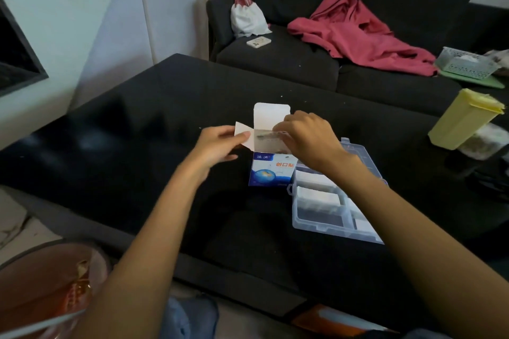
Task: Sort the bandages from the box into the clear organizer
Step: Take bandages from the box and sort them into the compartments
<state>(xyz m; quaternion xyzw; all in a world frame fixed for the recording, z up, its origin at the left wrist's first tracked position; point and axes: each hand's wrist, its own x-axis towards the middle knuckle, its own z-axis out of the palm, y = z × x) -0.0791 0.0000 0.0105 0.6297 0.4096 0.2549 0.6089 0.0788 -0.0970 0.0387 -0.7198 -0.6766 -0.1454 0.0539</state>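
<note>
at the lower left of the frame an orange-tinted clear bag sits by the person's knee. moving right to mid-frame, the left hand pinches the white side flap of the bandage box between thumb and fingers, its grip closed on that flap. the blue and white box stands on the black counter at the centre of the frame, its top lid flap folded back and upright. just right of it, the right hand reaches over the open mouth of the box, fingers curled down onto a bandage strip at the opening; the grip looks pinched on the strip, though the fingertips are partly hidden. under the right wrist, touching the box's right side, lies the clear organizer, white stacks showing in several compartments. at the right edge stands a yellow container. in the upper right, a red garment lies on a dark sofa.
</note>
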